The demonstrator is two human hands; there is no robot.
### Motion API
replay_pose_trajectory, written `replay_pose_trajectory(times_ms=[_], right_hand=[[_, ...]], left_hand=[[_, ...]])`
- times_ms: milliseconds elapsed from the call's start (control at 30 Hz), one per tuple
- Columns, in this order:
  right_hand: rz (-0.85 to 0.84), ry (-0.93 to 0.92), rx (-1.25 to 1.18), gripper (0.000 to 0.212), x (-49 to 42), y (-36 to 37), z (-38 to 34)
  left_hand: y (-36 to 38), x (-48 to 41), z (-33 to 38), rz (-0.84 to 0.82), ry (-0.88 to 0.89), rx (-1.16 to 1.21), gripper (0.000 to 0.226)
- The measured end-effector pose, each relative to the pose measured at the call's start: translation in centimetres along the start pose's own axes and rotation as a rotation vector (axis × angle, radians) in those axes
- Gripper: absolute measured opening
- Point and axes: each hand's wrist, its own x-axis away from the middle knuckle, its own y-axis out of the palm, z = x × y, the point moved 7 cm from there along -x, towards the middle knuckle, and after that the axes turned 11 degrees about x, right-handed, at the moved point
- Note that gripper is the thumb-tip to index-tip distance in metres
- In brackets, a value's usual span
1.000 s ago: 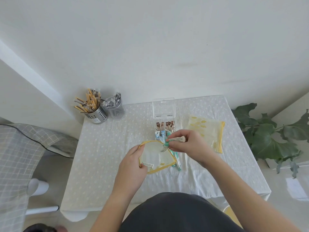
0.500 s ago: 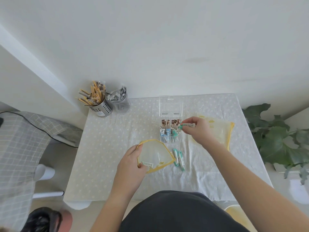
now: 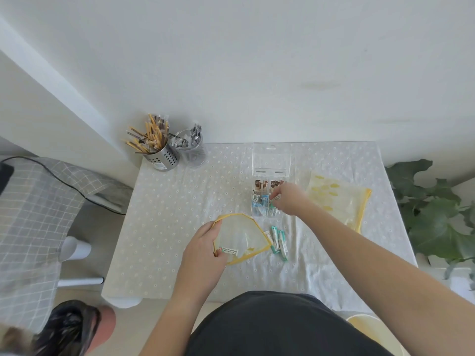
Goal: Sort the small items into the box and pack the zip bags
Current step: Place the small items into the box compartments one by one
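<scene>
A clear plastic box [image 3: 267, 160] with its lid standing open sits at the table's middle back; brown, blue and teal sachets fill its compartments. My right hand [image 3: 289, 199] is over the box's right side, fingers pinched on a small teal sachet [image 3: 274, 198]. My left hand [image 3: 205, 245] grips the left edge of a small yellow-trimmed clear zip bag [image 3: 241, 235], held open on the table. A few teal sachets [image 3: 279, 238] lie loose just right of this bag. A larger yellow-trimmed zip bag [image 3: 339, 201] lies flat to the right of the box.
A perforated steel cup of wooden sticks [image 3: 156, 147] and a clear cup of grey packets [image 3: 191, 147] stand at the back left corner. The white patterned tablecloth [image 3: 167, 214] covers the table. A leafy plant [image 3: 434, 211] is at the right, a grey checked chair [image 3: 30, 214] at the left.
My right hand carried a sachet from the small zip bag to the box and lowered it into the right compartment. My left hand kept holding the bag. The camera shifted slightly.
</scene>
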Motion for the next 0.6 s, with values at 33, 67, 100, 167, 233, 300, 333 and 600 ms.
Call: replay_pose_trajectory(times_ms=[33,67,100,167,233,300,333,600], right_hand=[[-0.021,-0.018,0.033,0.024,-0.2,0.0,-0.3],[-0.038,-0.029,0.055,0.027,-0.4,-0.1,-0.5],[-0.053,-0.037,0.082,0.031,-0.6,-0.1,-0.6],[-0.074,-0.042,0.126,0.042,-0.8,-0.1,-0.8],[-0.076,-0.046,0.145,0.046,-1.0,-0.1,-0.7],[-0.053,-0.045,0.14,0.042,-1.2,0.0,-0.4],[-0.038,-0.043,0.138,0.039,-1.2,-0.1,-0.3],[0.006,-0.029,0.226,0.018,-1.0,0.5,-0.8]], left_hand=[[0.1,0.0,0.1,-0.004,0.0,0.005,0.076],[0.1,-0.1,0.1,-0.008,-0.003,0.009,0.076],[0.2,-0.1,0.1,-0.01,-0.004,0.011,0.076],[0.2,-0.2,0.0,-0.011,-0.004,0.013,0.075],[0.1,-0.3,0.0,-0.009,-0.006,0.024,0.075],[0.1,-0.3,-0.1,-0.007,-0.006,0.028,0.075],[0.1,-0.3,-0.1,-0.008,-0.006,0.026,0.076],[0.2,-0.1,-0.2,-0.013,0.01,0.032,0.076]])
